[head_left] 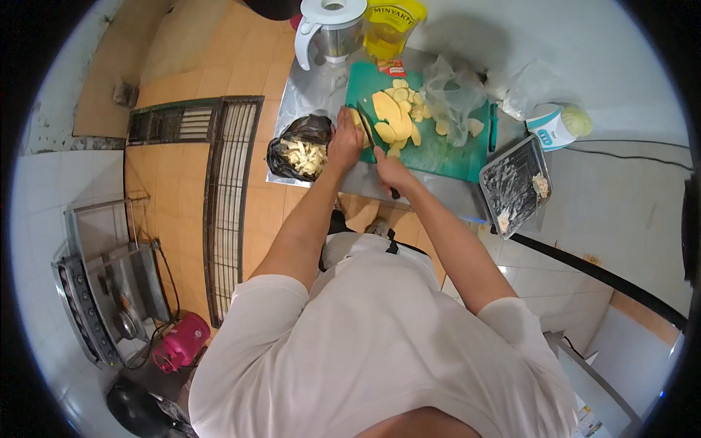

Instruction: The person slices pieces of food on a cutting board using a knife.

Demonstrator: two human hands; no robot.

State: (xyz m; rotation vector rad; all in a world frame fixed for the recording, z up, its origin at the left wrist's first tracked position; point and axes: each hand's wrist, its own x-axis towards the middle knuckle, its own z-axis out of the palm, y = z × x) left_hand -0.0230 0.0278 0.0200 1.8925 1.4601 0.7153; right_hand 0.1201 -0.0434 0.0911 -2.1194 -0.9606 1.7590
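My right hand [392, 173] is wrapped round the dark handle of a knife [366, 127], its blade pointing away from me over the green cutting board [445, 162]. Close to the blade's left side, my left hand [345, 142] presses a yellow potato piece [355, 117] near the board's left edge; its fingers partly cover the piece. Right of the knife lie large yellow potato slices [388, 109], with smaller round slices [403, 93] beyond them. A black plastic bag [277, 157] holding pale cut strips [304, 157] stands left of my left hand.
A blender jug [339, 36] and a yellow oil pouch [387, 29] stand at the back. A clear plastic bag [453, 95] lies partly on the board. On the right are a smeared tray [511, 186] and a kitchen scale [549, 131]. The metal table [292, 95] ends near my waist.
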